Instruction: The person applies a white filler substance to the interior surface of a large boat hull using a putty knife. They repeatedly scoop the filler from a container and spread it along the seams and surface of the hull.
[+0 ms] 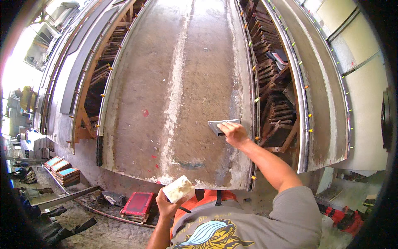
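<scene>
My right hand [235, 133] is closed around a flat, wide-bladed scraper [214, 125]. The scraper's blade is over the long brown table [207, 87], near its right side; whether it touches the surface I cannot tell. In my left hand [166, 204], at the table's near edge, is a white squarish tub [190, 194] with a cream-coloured, paste-like mass on its top face. Fingers wrap around its left and lower sides. A pale, rough stripe runs lengthwise down the table, and a few red specks dot the surface.
Parallel long tables stand at the left [76, 62] and right [319, 95], with stacked wooden frames [277, 110] in the gaps between. Small yellow clips [253, 177] line the table edges. A red framed screen [139, 203] and blue-topped frames [66, 172] lie at lower left.
</scene>
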Demonstrator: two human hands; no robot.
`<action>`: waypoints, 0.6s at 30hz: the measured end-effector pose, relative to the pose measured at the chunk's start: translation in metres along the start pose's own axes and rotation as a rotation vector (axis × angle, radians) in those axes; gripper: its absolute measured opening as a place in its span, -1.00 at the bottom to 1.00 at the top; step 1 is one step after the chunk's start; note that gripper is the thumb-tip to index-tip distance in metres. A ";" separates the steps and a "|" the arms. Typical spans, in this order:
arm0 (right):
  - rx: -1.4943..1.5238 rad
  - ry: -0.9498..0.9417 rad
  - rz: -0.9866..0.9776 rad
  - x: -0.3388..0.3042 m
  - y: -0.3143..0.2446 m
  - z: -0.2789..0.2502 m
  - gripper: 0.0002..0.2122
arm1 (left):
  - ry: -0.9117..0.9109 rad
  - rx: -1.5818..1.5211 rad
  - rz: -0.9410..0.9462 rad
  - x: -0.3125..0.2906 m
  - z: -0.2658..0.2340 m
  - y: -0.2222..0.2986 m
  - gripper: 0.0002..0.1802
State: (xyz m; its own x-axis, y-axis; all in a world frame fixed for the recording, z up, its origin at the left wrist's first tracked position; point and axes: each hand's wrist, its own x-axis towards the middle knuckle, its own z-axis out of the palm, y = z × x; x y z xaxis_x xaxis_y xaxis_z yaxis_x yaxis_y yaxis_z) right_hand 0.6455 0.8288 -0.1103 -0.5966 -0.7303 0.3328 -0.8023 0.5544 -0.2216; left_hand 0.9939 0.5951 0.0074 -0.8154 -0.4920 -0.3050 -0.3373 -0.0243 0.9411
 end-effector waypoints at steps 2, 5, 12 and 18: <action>-0.018 -0.047 0.059 0.024 0.016 0.000 -0.69 | 0.017 -0.078 -0.011 -0.001 0.002 0.004 -0.30; -0.053 0.026 0.155 0.084 0.061 0.010 -0.71 | -0.027 -0.053 -0.035 0.001 -0.007 0.001 -0.24; -0.089 0.011 0.164 -0.026 -0.036 0.018 -0.65 | -0.027 -0.120 -0.024 0.010 -0.011 -0.008 -0.25; 0.060 -0.172 0.237 -0.113 -0.131 -0.033 -0.65 | -0.125 -0.125 0.071 0.010 -0.037 -0.024 -0.23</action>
State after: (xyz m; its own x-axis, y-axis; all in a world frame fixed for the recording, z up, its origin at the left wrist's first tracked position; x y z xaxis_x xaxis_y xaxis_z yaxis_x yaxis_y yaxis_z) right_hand 0.8186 0.8519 -0.0888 -0.7582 -0.6434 0.1059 -0.6372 0.6965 -0.3301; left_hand 1.0112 0.5584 -0.0126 -0.8897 -0.3847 -0.2457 -0.2222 -0.1053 0.9693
